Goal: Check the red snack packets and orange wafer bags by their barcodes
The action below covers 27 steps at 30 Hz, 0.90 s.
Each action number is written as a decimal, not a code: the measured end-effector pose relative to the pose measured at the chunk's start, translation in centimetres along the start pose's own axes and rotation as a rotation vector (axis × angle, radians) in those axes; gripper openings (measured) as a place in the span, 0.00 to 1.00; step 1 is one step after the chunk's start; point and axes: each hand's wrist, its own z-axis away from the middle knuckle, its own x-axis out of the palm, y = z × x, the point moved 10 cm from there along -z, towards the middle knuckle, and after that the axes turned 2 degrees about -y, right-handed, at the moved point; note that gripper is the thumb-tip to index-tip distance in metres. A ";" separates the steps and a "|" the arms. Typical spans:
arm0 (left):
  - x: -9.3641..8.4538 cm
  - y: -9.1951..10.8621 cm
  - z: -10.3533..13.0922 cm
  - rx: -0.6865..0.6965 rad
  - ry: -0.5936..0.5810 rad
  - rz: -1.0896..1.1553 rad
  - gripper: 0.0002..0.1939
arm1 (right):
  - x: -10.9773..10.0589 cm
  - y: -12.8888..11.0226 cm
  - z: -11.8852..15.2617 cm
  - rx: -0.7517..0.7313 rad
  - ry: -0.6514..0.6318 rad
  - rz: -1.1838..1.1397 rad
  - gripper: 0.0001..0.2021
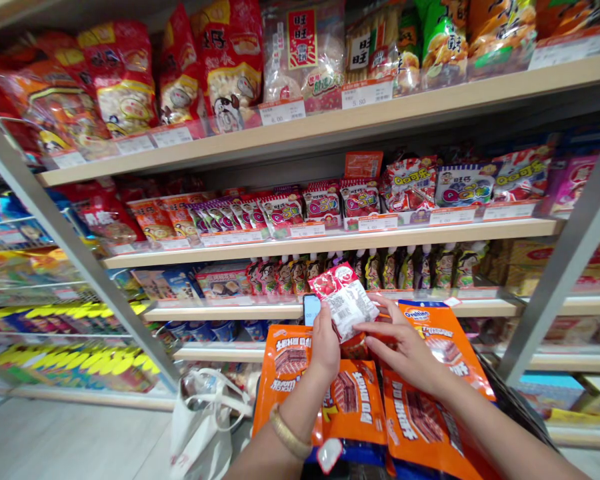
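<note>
Red-and-white packet (349, 303), fine print (351, 308) illegible

Left forearm (267, 453): is slanting up and to the right from the bottom edge.
Left wrist (316, 383): is running nearly in line with that forearm.
Left hand (326, 341): is gripping, its thumb (323, 315) pointing upward, its other digits mostly hiding from sight.
Right forearm (495, 417): is reaching in from the lower right, slanting up and leftward.
Right hand (405, 341): is showing its back, its fingers (373, 327) spreading and stretching leftward.
Spacing: the 2 hands are sitting near each other, not touching.
</note>
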 end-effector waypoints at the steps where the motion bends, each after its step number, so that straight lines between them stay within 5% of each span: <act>1: 0.0 0.0 0.0 0.002 0.001 -0.001 0.33 | 0.0 0.0 0.0 0.001 0.000 0.002 0.13; 27: -1.1 -0.3 0.0 -0.016 0.089 -0.032 0.32 | 0.0 0.8 0.0 -0.016 0.028 -0.037 0.20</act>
